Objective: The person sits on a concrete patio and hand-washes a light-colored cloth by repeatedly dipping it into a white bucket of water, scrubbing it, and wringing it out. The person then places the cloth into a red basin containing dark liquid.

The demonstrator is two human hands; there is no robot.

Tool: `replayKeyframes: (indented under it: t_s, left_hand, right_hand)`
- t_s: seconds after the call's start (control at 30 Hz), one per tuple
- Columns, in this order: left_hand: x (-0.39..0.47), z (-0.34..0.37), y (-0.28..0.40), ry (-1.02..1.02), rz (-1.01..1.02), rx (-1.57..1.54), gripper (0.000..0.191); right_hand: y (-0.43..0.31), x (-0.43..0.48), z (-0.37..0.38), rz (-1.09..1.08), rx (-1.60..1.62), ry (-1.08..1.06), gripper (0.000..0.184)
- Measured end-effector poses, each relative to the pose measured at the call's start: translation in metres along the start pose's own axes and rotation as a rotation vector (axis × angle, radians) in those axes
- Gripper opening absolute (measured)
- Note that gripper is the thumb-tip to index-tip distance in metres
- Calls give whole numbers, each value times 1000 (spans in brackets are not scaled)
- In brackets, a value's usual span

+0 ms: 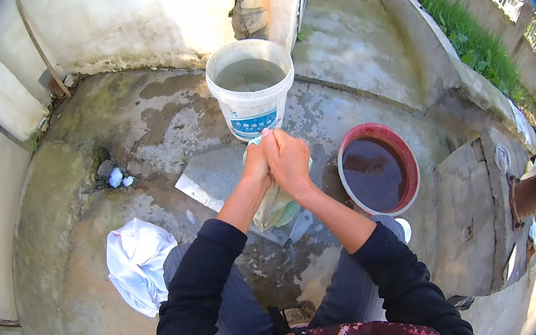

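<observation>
A pale green and cream cloth is bunched under my two fists, over a flat grey stone slab. My left hand is closed on the cloth, its fingers mostly hidden. Pressed against it, my right hand also clenches the cloth. Some fabric shows beyond the fists and more hangs below them. Just past my hands stands a white plastic bucket bearing a blue label, with cloudy water inside. To the right sits a red basin of dark water.
A white cloth bundle lies on the wet concrete floor by my left knee. White scraps lie beside a hole at left. A wooden stick leans on the wall. A low concrete wall runs along the right.
</observation>
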State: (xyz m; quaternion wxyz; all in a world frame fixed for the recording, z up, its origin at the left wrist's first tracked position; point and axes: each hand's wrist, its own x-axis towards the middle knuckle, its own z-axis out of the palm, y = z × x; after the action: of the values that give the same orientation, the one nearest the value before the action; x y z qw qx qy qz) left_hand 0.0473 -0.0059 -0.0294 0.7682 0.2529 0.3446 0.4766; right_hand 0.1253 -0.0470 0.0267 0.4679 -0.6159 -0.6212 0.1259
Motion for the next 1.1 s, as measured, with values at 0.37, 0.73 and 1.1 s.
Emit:
replayKeyframes:
  t_s: [0.37,0.73,1.1]
  left_hand:
    - [-6,14,-3,138,-14,110,34]
    - [-18,34,4,220,5,167,26]
    - [-26,39,9,178,-33,140,28]
  right_hand:
    - [18,7,8,26,-30,38,39]
    - [25,15,1,74,-69,72,39]
    - [30,21,-2,55,-108,118,37]
